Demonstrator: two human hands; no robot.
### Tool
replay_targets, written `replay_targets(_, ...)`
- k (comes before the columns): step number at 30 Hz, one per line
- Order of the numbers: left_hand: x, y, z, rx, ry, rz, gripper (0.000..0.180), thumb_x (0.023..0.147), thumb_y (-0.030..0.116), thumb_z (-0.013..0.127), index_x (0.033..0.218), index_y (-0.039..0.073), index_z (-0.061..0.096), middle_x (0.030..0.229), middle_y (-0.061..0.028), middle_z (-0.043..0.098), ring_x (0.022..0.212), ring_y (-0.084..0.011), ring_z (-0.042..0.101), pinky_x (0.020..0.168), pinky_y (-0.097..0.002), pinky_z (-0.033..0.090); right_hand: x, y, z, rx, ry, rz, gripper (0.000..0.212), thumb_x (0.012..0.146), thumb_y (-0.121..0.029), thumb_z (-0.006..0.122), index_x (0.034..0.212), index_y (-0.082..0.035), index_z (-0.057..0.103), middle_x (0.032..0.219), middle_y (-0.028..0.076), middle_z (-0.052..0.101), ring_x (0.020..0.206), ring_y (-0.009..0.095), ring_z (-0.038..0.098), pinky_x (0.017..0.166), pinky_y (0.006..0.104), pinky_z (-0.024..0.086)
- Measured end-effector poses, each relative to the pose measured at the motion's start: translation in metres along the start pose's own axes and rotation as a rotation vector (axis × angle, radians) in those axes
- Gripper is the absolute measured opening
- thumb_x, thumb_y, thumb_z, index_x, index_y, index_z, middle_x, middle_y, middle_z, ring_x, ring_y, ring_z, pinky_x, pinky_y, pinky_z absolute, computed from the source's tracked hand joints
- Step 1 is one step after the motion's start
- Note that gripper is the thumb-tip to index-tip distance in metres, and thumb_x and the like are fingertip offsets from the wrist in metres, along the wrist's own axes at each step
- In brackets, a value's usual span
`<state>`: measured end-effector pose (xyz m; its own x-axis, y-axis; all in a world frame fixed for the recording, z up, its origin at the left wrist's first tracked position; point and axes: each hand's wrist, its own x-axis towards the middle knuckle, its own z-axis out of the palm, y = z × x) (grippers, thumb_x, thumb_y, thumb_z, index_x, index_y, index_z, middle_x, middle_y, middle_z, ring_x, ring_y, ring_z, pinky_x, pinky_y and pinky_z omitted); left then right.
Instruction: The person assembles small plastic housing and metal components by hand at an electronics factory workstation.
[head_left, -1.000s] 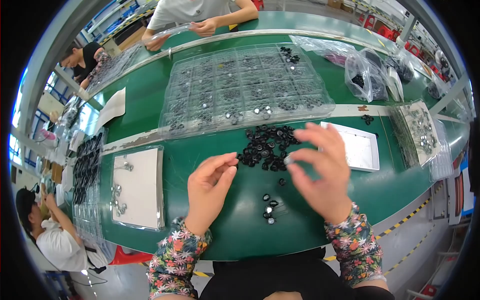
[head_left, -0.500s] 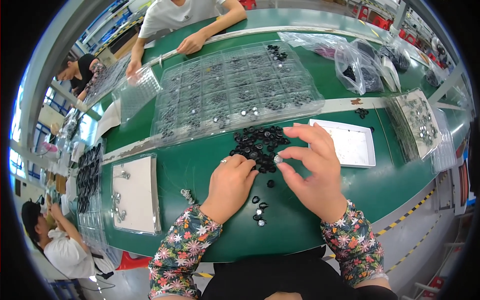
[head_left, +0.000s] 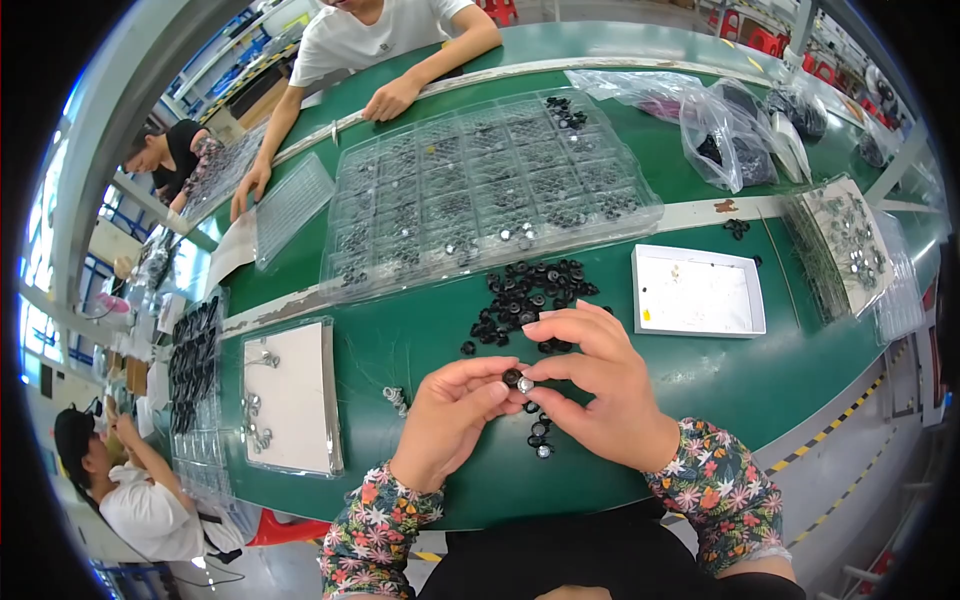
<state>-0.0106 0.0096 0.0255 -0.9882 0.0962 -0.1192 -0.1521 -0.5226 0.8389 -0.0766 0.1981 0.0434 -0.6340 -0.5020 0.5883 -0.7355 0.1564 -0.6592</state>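
Observation:
My left hand (head_left: 445, 415) pinches a small black ring-shaped part (head_left: 512, 378) between thumb and fingertips. Against it, my right hand (head_left: 615, 400) holds a small shiny silver round piece (head_left: 525, 385) with thumb and index finger, its other fingers raised. The two parts meet or nearly meet; the fingertips hide the exact contact. Just beyond my hands lies a pile of black ring parts (head_left: 530, 292). Below my fingers a short row of black parts (head_left: 540, 430) rests on the green table, some with silver centres.
A large clear compartment tray (head_left: 480, 190) spans the table's middle. To the right are a white shallow box (head_left: 697, 290) and a stack of clear sheets (head_left: 835, 250). A pale board (head_left: 290, 400) and silver pieces (head_left: 395, 398) lie left. Across the table, a co-worker's hand (head_left: 250, 188) touches a clear sheet.
My left hand has come away from the pile with a black ring part. My right hand has moved down and left, bringing the silver piece to it. A co-worker's hand has shifted left.

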Motion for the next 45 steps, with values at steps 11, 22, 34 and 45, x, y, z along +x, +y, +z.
replay_targets(11, 0.000, -0.009, -0.007, -0.182, -0.069, -0.003, 0.024, 0.092, 0.001, 0.056, 0.116, 0.001, 0.058, 0.110, -0.0115, 0.064, 0.099, -0.0188, 0.063, 0.090, -0.0349, 0.053, -0.001, -0.003, 0.007, -0.143, 0.048, -0.082, 0.019, 0.067, -0.005, 0.075, 0.084, -0.009, 0.065, 0.117, 0.006, 0.061, 0.111, 0.027, 0.057, 0.100, 0.0490, 0.036)
replay_targets(22, 0.000, -0.011, -0.004, -0.195, -0.074, 0.033, 0.022, 0.087, -0.006, 0.059, 0.108, -0.001, 0.062, 0.109, -0.0122, 0.064, 0.099, -0.0192, 0.062, 0.090, -0.0328, 0.051, -0.001, -0.008, 0.004, -0.170, 0.048, -0.102, 0.018, 0.067, -0.005, 0.075, 0.081, -0.008, 0.065, 0.116, 0.007, 0.062, 0.111, 0.027, 0.057, 0.101, 0.0489, 0.036)
replay_targets(34, -0.001, -0.012, -0.006, -0.108, -0.081, 0.066, 0.020, 0.084, -0.005, 0.063, 0.104, 0.001, 0.065, 0.111, -0.0153, 0.063, 0.101, -0.0218, 0.062, 0.088, -0.0319, 0.052, -0.001, -0.012, 0.006, -0.171, 0.076, -0.121, 0.018, 0.067, -0.004, 0.074, 0.083, -0.006, 0.066, 0.117, 0.010, 0.062, 0.110, 0.029, 0.058, 0.099, 0.0495, 0.039)
replay_targets(45, -0.003, -0.010, -0.004, -0.074, -0.094, 0.077, 0.024, 0.084, -0.012, 0.059, 0.106, -0.004, 0.064, 0.109, -0.0155, 0.065, 0.101, -0.0212, 0.064, 0.092, -0.0322, 0.053, -0.002, -0.014, 0.006, -0.127, 0.093, -0.100, 0.017, 0.067, -0.004, 0.075, 0.081, -0.004, 0.065, 0.120, 0.012, 0.060, 0.112, 0.031, 0.057, 0.098, 0.0502, 0.040)
